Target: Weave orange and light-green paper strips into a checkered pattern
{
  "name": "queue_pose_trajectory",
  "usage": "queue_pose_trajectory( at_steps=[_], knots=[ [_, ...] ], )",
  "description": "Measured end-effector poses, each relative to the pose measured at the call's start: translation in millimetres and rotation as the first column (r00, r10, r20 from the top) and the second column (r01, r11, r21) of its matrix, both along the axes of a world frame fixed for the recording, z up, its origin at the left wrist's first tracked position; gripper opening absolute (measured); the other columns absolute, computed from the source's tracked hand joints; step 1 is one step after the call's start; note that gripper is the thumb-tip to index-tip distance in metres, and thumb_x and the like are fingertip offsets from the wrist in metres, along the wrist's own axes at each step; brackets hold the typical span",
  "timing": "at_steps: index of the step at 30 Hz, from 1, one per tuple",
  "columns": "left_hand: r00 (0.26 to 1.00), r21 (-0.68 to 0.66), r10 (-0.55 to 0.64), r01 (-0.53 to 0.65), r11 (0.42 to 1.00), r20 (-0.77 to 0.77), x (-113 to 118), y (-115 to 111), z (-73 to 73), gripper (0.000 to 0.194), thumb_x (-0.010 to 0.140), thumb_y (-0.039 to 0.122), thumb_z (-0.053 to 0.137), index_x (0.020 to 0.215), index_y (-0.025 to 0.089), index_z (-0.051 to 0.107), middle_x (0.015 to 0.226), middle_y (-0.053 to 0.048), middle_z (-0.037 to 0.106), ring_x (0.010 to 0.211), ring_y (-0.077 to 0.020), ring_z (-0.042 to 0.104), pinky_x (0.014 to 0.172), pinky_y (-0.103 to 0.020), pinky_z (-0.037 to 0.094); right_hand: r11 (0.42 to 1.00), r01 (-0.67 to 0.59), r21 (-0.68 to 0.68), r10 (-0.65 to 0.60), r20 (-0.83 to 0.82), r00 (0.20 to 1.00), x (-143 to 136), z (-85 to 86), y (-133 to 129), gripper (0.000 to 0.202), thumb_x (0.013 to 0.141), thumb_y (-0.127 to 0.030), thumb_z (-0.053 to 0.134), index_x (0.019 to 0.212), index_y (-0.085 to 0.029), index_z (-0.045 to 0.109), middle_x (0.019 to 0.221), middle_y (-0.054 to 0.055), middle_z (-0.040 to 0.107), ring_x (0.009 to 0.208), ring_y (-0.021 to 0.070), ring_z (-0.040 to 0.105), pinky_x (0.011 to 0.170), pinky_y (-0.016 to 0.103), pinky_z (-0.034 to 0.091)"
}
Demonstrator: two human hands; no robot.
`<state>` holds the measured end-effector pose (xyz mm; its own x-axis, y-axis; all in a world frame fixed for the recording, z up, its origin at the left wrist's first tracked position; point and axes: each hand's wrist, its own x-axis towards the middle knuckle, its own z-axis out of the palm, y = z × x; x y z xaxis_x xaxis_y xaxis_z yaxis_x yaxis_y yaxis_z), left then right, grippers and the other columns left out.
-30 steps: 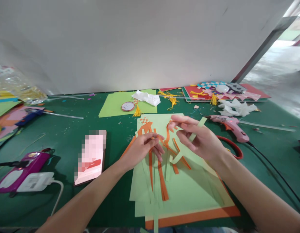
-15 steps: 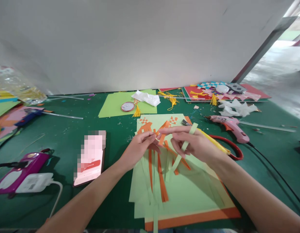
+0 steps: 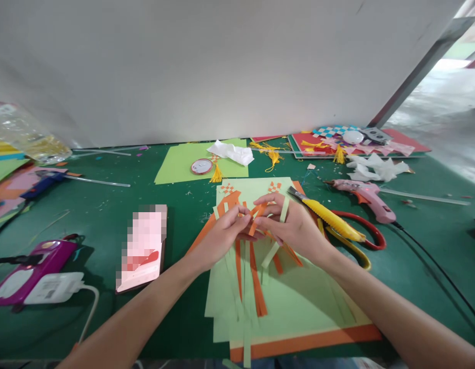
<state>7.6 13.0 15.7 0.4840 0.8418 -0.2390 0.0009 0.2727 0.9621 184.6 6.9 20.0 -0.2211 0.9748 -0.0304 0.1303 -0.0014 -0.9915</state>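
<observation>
My left hand is closed, pinching a folded orange paper strip between thumb and fingers. My right hand meets it from the other side, its fingertips on the same orange piece. A pale green paper strip runs between the right fingers and reappears below them. Under both hands lie loose orange strips and green strips on a stack of pale green sheets. Two small orange-and-white checkered woven pieces rest at the stack's far end. The fingertips partly hide the fold.
Right of the stack are a yellow-handled utility knife, red-and-yellow-handled scissors and a pink glue gun with its cord. A phone and a purple power strip lie left. Behind are tassels, crumpled tissue and a wall.
My right hand has drawn in closer to the left, and its extended forefinger has bent onto the orange strip. The green strip moved with it. The knife and scissors are now more exposed.
</observation>
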Motion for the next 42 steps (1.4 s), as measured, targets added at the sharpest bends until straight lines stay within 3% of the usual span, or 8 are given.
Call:
queue_pose_trajectory(
  at_steps=[5,10,21,28,31,34,37,42],
  knots=[
    [1.000,0.027,-0.031,0.031,0.999,-0.002,-0.1,-0.7,-3.5,0.027,0.093,0.047,0.054,0.095,0.021,0.048,0.104,-0.005,0.070,0.091,-0.0200,0.071,0.087,-0.036,0.053,0.997,0.064,0.050,-0.063,-0.021,0.998,-3.1,-1.4,-3.3,0.024,0.081,-0.025,0.067,0.102,-0.024,0.056,0.067,-0.005,0.066,0.049,0.0086,0.053,0.043,0.019,0.040],
    [0.999,0.046,-0.047,0.047,0.998,-0.001,0.1,-2.9,-6.6,0.031,0.093,0.048,0.053,0.112,0.023,0.054,0.103,-0.005,0.071,0.091,-0.0216,0.071,0.087,-0.037,0.053,0.991,0.125,0.040,-0.125,-0.018,0.992,-2.5,-5.3,-1.6,0.038,0.079,-0.027,0.068,0.115,-0.024,0.056,0.066,-0.003,0.067,0.051,0.0122,0.058,0.046,0.021,0.044],
    [0.993,0.100,-0.113,0.116,0.988,-0.034,0.6,-4.2,-2.9,0.030,0.096,0.041,0.051,0.115,0.022,0.062,0.100,-0.004,0.072,0.090,-0.0213,0.071,0.084,-0.033,0.054,0.994,0.105,-0.045,-0.109,-0.105,0.988,-3.2,-8.4,-1.2,0.060,0.079,-0.026,0.067,0.136,-0.025,0.049,0.068,-0.003,0.068,0.060,0.0140,0.063,0.056,0.026,0.055],
    [0.994,0.141,-0.099,0.105,0.984,-0.048,1.3,-3.6,-1.6,0.027,0.097,0.041,0.049,0.105,0.017,0.061,0.103,-0.007,0.073,0.090,-0.0231,0.071,0.080,-0.034,0.054,0.980,0.177,0.090,-0.180,0.023,0.983,-4.0,-3.1,-2.3,0.064,0.079,-0.025,0.069,0.139,-0.023,0.046,0.073,-0.001,0.071,0.060,0.0128,0.060,0.057,0.024,0.051],
    [0.999,0.192,-0.042,0.047,0.980,-0.031,-0.7,-2.1,-1.0,0.027,0.099,0.038,0.045,0.103,0.015,0.058,0.100,-0.009,0.074,0.088,-0.0229,0.071,0.079,-0.034,0.054,0.963,0.247,0.106,-0.249,0.008,0.968,0.1,-3.1,1.4,0.054,0.078,-0.031,0.071,0.128,-0.023,0.051,0.069,-0.005,0.064,0.050,0.0092,0.053,0.046,0.021,0.043],
    [0.999,0.194,-0.045,0.047,0.980,-0.016,-2.0,-2.2,2.0,0.026,0.100,0.035,0.044,0.103,0.014,0.058,0.096,-0.010,0.075,0.084,-0.0219,0.072,0.078,-0.034,0.054,0.992,0.124,0.011,-0.124,-0.046,0.991,6.7,-4.4,6.6,0.032,0.082,-0.044,0.067,0.101,-0.018,0.062,0.061,-0.006,0.055,0.039,0.0049,0.040,0.037,0.020,0.031],
    [0.993,0.144,-0.114,0.111,0.983,0.009,-1.0,-4.4,5.5,0.026,0.100,0.033,0.043,0.102,0.012,0.059,0.091,-0.011,0.076,0.080,-0.0206,0.072,0.079,-0.033,0.054,0.993,-0.083,-0.078,0.076,-0.092,0.993,11.2,-5.8,10.0,0.033,0.082,-0.049,0.065,0.085,-0.016,0.066,0.056,-0.005,0.051,0.040,0.0043,0.038,0.038,0.020,0.027],
    [0.981,0.099,-0.183,0.176,0.979,0.058,1.0,-6.9,6.3,0.026,0.101,0.029,0.043,0.105,0.012,0.062,0.086,-0.009,0.076,0.076,-0.0156,0.071,0.077,-0.027,0.054,0.983,-0.109,-0.149,0.099,-0.072,0.993,10.5,-6.4,10.3,0.032,0.078,-0.048,0.071,0.083,-0.017,0.068,0.043,-0.009,0.038,0.038,0.0039,0.028,0.037,0.020,0.019]
  ],
)
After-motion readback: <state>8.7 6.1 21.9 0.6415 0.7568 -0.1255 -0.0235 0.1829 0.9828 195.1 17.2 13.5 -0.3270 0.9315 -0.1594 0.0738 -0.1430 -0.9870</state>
